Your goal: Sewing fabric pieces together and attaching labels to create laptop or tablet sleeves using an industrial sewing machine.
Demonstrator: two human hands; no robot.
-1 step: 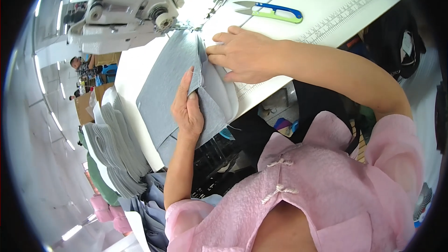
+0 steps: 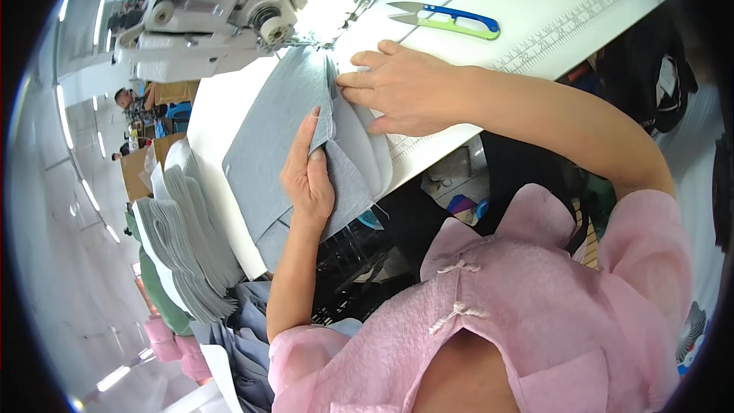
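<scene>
Grey fabric (image 2: 264,138) lies on the white sewing table, its far tip under the needle area of a white sewing machine (image 2: 202,19). My left hand (image 2: 308,180) pinches the right edge of this fabric, with a folded-back flap and loose threads beside the fingers. A paler layer (image 2: 365,141) shows beneath, to the right of the fold. My right hand (image 2: 417,92) rests with fingers apart at the fabric's edge near the needle, palm down, gripping nothing. Beyond it lie thread snips (image 2: 459,21) with blue and green handles.
A ruler scale (image 2: 566,27) runs along the table's near edge. Left of the table stands a thick stack of cut grey pieces (image 2: 187,237), with darker cloth (image 2: 248,336) below. A metal guide (image 2: 363,0) sits right of the needle. Another person (image 2: 138,103) is far left.
</scene>
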